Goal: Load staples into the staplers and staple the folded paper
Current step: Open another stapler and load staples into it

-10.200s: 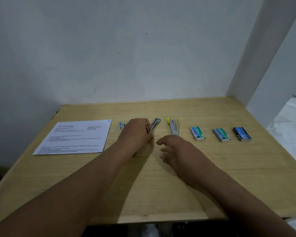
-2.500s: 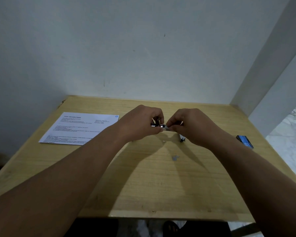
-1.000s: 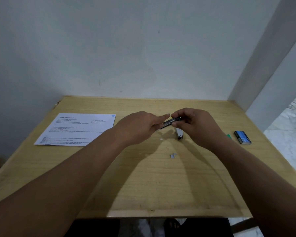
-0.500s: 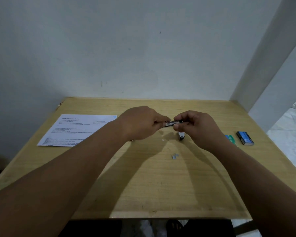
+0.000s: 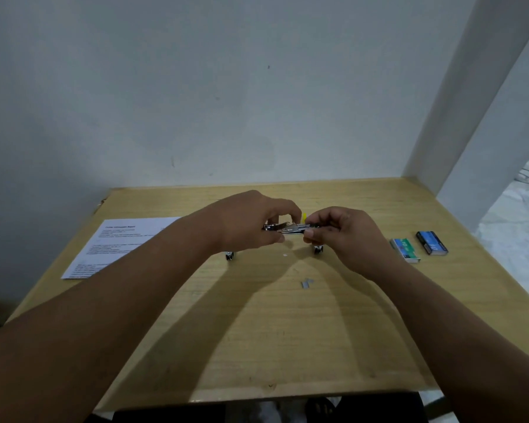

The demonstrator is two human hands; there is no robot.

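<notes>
Nearest to me on the bench lay one small clump of loose staples, and above it the left hand and the right hand held one stapler in the air between them, the fingers of both pinched closed on its two ends. I think the strip should slide straight into the channel, with the left hand keeping the body steady. Farther away I counted two staple boxes at the right, one printed paper at the left, and parts of two more staplers half hidden under the hands.
</notes>
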